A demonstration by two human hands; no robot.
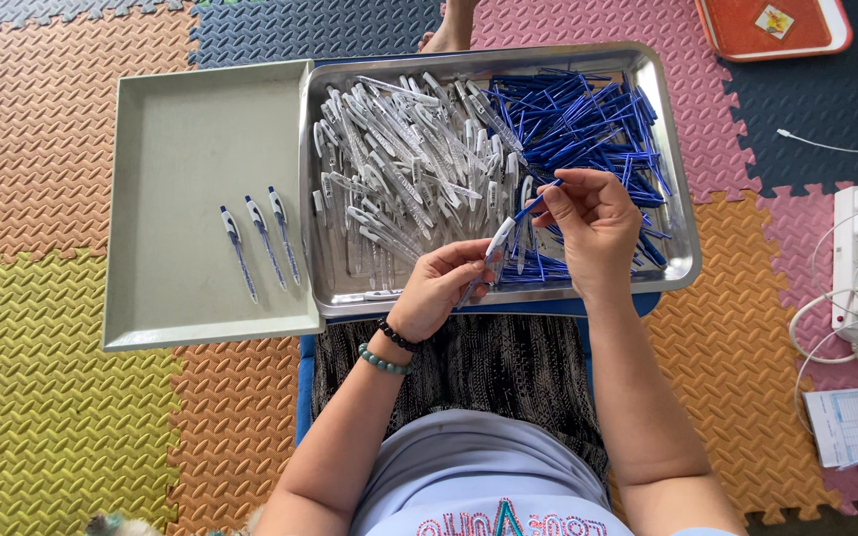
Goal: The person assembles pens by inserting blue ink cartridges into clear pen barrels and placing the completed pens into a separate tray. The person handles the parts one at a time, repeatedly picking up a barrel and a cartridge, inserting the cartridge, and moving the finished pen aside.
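Two hands at a steel tray, joining pen parts.

Foam floor mats [52,397] surround the work. Grey shallow tray [191,149] lies left of both hands and carries three finished pens [262,243] side by side. Steel tray [677,268] lies directly beneath and beyond the hands; clear barrels [399,159] are heaped beyond the left hand, blue refills [578,124] beyond the right. Left hand [437,288] pinches a clear pen barrel [497,243], angled toward the right hand. Right hand [598,223] pinches a blue refill [538,201] between thumb and fingertips, its lower end at the barrel mouth, between the two hands.
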